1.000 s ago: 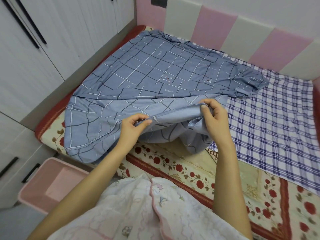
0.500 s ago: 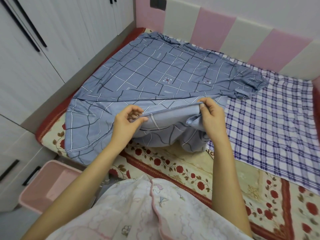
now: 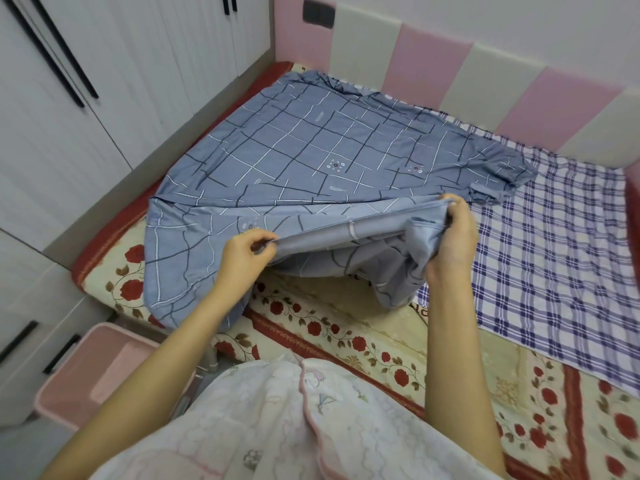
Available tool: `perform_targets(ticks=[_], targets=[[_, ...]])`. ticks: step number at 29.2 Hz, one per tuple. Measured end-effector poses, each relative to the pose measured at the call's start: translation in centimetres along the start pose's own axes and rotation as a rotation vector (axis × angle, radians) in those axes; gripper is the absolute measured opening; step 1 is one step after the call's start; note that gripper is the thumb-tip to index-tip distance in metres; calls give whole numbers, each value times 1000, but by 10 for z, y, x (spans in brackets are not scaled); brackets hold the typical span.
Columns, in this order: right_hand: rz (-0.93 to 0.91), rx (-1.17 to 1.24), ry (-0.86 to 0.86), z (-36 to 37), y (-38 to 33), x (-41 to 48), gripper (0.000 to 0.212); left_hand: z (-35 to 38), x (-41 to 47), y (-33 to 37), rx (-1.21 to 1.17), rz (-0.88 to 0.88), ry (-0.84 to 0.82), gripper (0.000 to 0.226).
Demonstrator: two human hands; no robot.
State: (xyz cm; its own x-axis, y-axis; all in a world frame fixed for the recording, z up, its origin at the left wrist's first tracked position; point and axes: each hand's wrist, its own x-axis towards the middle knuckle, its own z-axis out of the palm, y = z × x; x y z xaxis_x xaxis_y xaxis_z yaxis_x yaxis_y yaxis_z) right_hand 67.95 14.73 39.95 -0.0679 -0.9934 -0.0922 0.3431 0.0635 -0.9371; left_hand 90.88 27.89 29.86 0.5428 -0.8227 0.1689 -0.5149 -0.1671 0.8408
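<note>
Head view looks down on a bed (image 3: 332,306) with a rose-patterned cream and red covering. A blue-grey checked cover (image 3: 311,147) lies spread over its far left part, the far end bunched against the pink and cream padded wall panels (image 3: 426,57). Both hands hold the near edge of this cover lifted clear of the bed. The left hand (image 3: 244,256) has its fingers curled in, its grip pinched together on the hem. The right hand (image 3: 450,237) is higher and farther out, its grip clamped on a gathered bunch of the same hem, fingertips folded over the top of the cloth. Between the two hands the hem runs in a taut, slightly rising line, with a small white tab (image 3: 352,231) on it about midway. Below that line loose folds of the cover sag down to the bed, and a dark hollow shows under them. Just to the right a purple-and-white plaid cloth (image 3: 554,244) lies flat on the bed, and the cover's right corner overlaps its left edge. White wardrobe doors (image 3: 104,81) with black bar handles stand along the left of the bed. A pink bin (image 3: 93,368) sits on the floor by the bed's near left corner. At the bottom a pale printed garment (image 3: 259,427) with pink trim covers the person's front.
</note>
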Motion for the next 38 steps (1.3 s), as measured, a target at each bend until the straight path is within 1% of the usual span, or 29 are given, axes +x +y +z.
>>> perform_targets(ticks=[1, 2, 3, 4, 5, 6, 8, 9, 10, 11, 12, 13, 15, 17, 19, 21, 25, 26, 29, 32, 33, 35, 38], targets=[[-78, -144, 56, -2, 1, 3, 23, -1, 2, 2, -13, -22, -6, 18], [-164, -346, 74, -3, 3, 6, 15, -2, 6, 5, -29, -37, -21, 17], [-221, -550, 50, -4, 7, 7, 5, -2, 8, 8, -49, -42, -46, 17], [-240, -758, 6, -4, 11, 6, 12, -1, 11, 11, -64, -36, -76, 18], [-255, -950, -47, -4, 17, 5, 29, 1, 12, 15, -71, -20, -102, 17], [-277, -1087, -109, -2, 23, 1, 45, 3, 13, 19, -68, 0, -121, 16], [-358, -1204, -264, 5, 32, -11, 73, 8, 12, 26, -49, 50, -137, 13], [-386, -1220, -388, 9, 38, -18, 82, 11, 10, 29, -40, 77, -137, 13], [-376, -1209, -523, 13, 45, -24, 87, 12, 9, 32, -28, 109, -138, 13], [-350, -1190, -647, 17, 53, -31, 87, 13, 7, 35, -18, 149, -147, 14], [-328, -1167, -747, 20, 61, -37, 82, 14, 6, 36, -12, 189, -160, 16], [-315, -1138, -819, 23, 70, -42, 73, 14, 5, 37, -9, 223, -175, 18], [-273, -1073, -885, 28, 87, -47, 49, 12, 1, 36, 0, 278, -196, 19], [-230, -1068, -869, 29, 100, -48, 32, 10, -3, 35, 7, 321, -200, 17], [-206, -1101, -802, 27, 107, -50, 21, 5, -8, 34, 7, 332, -188, 15], [-232, -1118, -750, 22, 110, -50, 14, -1, -13, 32, 5, 338, -150, 15], [-259, -1096, -661, 12, 104, -45, 8, -10, -20, 24, 31, 372, -91, 19], [-259, -1097, -663, 9, 102, -43, 7, -12, -22, 22, 33, 374, -91, 18], [-255, -1144, -793, 6, 100, -41, 10, -14, -27, 18, 26, 367, -110, 18], [-245, -1286, -948, 8, 107, -49, 14, -14, -31, 19, 34, 371, -146, 20], [-248, -1323, -973, 7, 110, -52, 13, -14, -32, 18, 38, 369, -159, 20], [-248, -1305, -952, 2, 114, -55, 10, -15, -34, 15, 41, 365, -181, 17], [-279, -1187, -798, -6, 105, -56, 9, -17, -39, 9, 71, 374, -202, 11]])
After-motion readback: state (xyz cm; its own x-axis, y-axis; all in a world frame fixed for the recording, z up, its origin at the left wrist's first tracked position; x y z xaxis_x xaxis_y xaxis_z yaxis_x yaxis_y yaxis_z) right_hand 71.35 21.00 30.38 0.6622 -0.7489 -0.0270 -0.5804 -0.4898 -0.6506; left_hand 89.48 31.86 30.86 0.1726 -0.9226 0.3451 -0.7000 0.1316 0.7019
